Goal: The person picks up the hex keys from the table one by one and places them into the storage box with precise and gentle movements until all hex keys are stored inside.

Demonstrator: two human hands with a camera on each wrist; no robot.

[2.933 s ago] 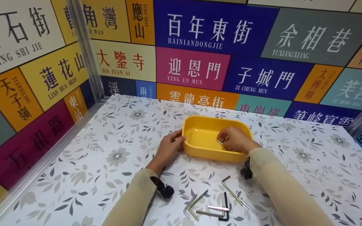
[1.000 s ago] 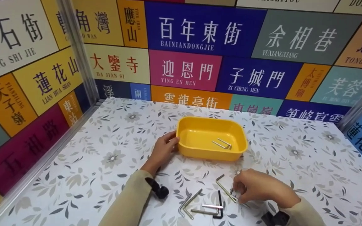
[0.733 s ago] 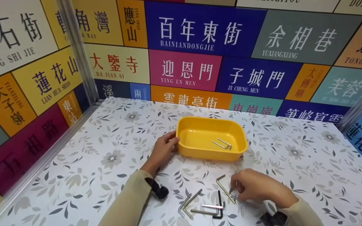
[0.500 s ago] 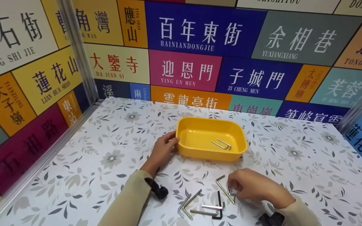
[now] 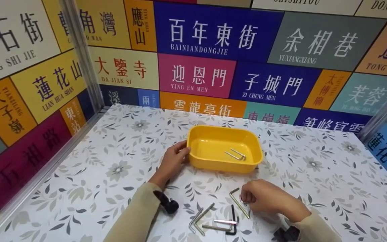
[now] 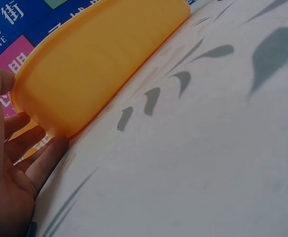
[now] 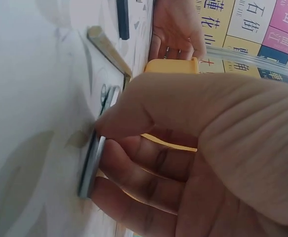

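A yellow plastic bin stands mid-table with two silver hex keys lying in it. My left hand holds the bin's left end, thumb at the rim and fingers against the outer wall in the left wrist view. In front of the bin to the right, my right hand pinches a silver hex key between thumb and fingers, low over the table. Just left of those fingers lies a brass-coloured hex key.
Farther left on the table lie two angled hex keys side by side. Near them a black hex key crosses a brass-coloured one and a short silver piece. Printed wall panels stand behind the floral tabletop.
My right hand has left the bin, where two hex keys now show, and come down to the table. It now pinches another silver key and has slid slightly left. My left hand stays on the bin.
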